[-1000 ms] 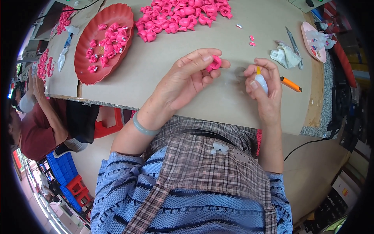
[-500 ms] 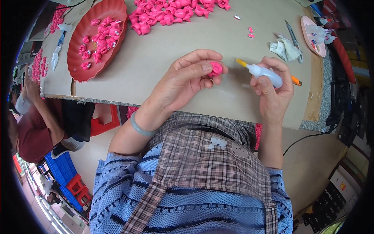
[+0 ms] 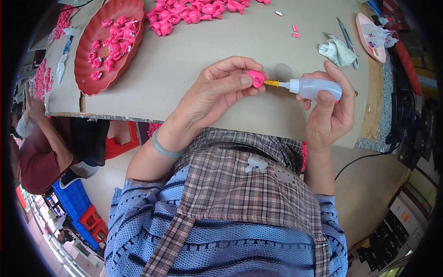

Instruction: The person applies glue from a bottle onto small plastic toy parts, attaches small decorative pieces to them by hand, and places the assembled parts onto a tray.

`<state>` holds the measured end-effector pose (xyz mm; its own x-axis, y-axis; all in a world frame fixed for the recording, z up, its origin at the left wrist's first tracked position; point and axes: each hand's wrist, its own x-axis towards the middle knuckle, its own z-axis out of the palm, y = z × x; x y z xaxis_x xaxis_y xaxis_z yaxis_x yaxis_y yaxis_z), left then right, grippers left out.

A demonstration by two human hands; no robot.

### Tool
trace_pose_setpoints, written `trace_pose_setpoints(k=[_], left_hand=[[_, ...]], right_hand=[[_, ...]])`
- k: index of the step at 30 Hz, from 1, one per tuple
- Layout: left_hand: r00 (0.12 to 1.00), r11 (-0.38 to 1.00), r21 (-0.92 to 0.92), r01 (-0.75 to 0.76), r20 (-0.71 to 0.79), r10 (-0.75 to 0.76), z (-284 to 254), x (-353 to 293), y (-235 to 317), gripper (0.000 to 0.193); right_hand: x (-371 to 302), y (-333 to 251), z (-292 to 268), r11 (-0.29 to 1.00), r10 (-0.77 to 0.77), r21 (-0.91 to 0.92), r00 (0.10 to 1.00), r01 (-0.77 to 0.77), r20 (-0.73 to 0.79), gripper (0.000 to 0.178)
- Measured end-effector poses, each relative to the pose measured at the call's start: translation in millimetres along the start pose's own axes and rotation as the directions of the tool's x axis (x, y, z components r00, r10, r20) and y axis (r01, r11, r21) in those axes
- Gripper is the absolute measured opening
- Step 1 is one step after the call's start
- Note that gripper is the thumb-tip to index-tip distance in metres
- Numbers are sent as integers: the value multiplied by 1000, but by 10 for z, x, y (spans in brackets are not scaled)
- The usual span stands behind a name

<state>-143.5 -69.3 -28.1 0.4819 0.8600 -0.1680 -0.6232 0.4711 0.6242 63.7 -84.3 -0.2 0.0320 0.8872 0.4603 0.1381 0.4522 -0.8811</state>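
Seemingly touching nozzle: pink piece in left hand.

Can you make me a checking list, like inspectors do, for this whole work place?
Surface: grey-brown tabletop, with things mostly along its far side and ends.
Things in use: small pink piece and squeeze bottle; its yellow tip is at the piece, contact unclear.
Clutter: pile of pink pieces, red dish holding more, crumpled cloth, slim pointed tool, pink tray of bottles.
Hands: left hand pinches the piece; right hand holds the bottle.
Cables: thin dark cable curves below the table's right end.
Surroundings: person in maroon at left, red stool, blue crate.
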Motion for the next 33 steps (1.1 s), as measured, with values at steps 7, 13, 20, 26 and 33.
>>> trace_pose_setpoints(k=[7,13,20,26,33], left_hand=[[1000,1000,0,2,-4,-2,6,-1,4,22],[1000,999,53,-6,17,5,-23,9,-8,22],[1000,999,50,-6,25,5,-23,18,-13,22],[1000,998,61,-5,18,4,-16,28,-8,22],[1000,998,57,0,25,-2,-15,29,0,19]], right_hand=[[-1,38,37,993,-99,-59,995,99,7,40],[7,52,32,992,-105,-70,994,106,16,39],[5,35,23,988,-98,-118,994,103,49,39],[9,34,22,986,-102,-131,994,107,39,38],[10,73,36,971,-162,-175,986,165,32,37]])
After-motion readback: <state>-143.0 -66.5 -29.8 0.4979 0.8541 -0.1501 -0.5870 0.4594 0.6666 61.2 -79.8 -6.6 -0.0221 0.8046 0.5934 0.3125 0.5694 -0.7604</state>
